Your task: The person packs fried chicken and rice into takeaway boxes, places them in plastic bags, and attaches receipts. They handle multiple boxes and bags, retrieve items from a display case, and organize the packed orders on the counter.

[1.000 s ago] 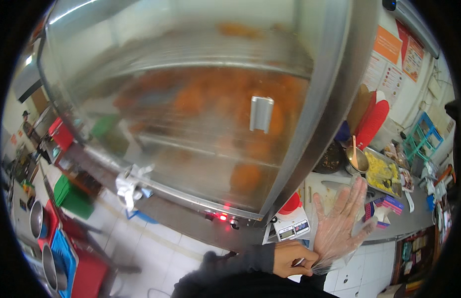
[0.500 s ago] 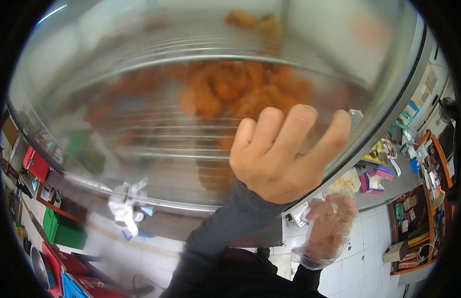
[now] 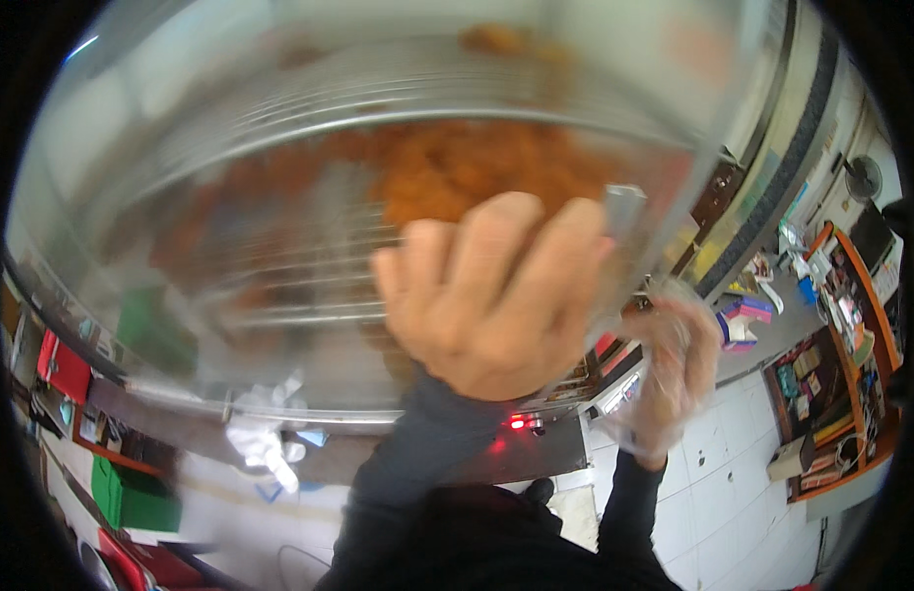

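My left hand [image 3: 496, 295], bare, is curled at a small clear handle [image 3: 624, 207] on the sliding glass door [image 3: 309, 355] of a display cabinet. Its fingertips are partly hidden, and motion blurs them. Through the glass, a heap of orange-brown fried food, seemingly fried chicken [image 3: 486, 172], lies on a wire rack [image 3: 289, 266]. A gap stands between the door's right edge and the cabinet's dark-edged frame [image 3: 772, 212]. My right hand [image 3: 674, 355], in a clear plastic glove, is raised beside that gap; its fingers are bent and apart, with nothing visible in them.
White gloves or cloth [image 3: 270, 433] hang at the cabinet's lower left edge. A red light [image 3: 517, 424] glows below the door. Rightward are a grey counter with a purple-pink box [image 3: 743, 323] and an orange-edged shelf [image 3: 841, 394]. A green bin [image 3: 132, 492] stands at lower left.
My left hand has moved left with the glass door, and a gap has opened at the cabinet's right side. My gloved right hand has risen toward that gap.
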Demonstrator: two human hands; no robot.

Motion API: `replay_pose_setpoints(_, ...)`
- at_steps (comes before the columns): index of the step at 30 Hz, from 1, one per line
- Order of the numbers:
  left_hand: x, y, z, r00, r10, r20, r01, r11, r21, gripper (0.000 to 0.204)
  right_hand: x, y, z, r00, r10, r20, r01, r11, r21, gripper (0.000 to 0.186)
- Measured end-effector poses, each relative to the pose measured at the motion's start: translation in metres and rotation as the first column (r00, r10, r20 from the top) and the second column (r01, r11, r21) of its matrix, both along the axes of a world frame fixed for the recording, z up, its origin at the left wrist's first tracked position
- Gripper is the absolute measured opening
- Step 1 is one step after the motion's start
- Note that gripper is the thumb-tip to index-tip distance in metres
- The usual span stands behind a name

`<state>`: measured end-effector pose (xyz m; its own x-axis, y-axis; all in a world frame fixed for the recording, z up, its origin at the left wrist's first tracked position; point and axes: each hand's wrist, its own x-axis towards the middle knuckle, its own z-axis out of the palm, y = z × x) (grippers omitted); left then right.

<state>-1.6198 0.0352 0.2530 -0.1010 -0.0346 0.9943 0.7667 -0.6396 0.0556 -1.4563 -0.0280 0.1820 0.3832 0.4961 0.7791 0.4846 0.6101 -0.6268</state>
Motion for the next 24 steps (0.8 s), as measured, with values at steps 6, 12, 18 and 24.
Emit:
replay_pose_setpoints(6,-0.049,-0.021,0.001,0.995,-0.014,0.097,0.032,0.983,-0.180,0.026,-0.040,0.093,0.061,0.821,0.206,0.533,-0.185,0.978,-0.094,0.038)
replay_pose_setpoints(12,-0.094,-0.036,0.002,0.959,0.137,0.250,-0.041,0.934,-0.356,0.017,-0.112,0.158,0.069,0.415,0.117,0.902,0.176,0.963,-0.205,0.045)
replay_pose_setpoints(18,-0.135,-0.040,-0.001,0.902,0.335,0.272,-0.210,0.892,-0.400,0.016,-0.091,0.172,0.074,0.557,0.367,0.745,-0.063,0.913,-0.403,0.067)
replay_pose_setpoints(24,-0.159,-0.036,-0.003,0.898,0.336,0.285,-0.211,0.896,-0.392,0.017,-0.061,0.120,0.071,0.583,0.758,-0.292,-0.798,0.466,-0.382,0.053)
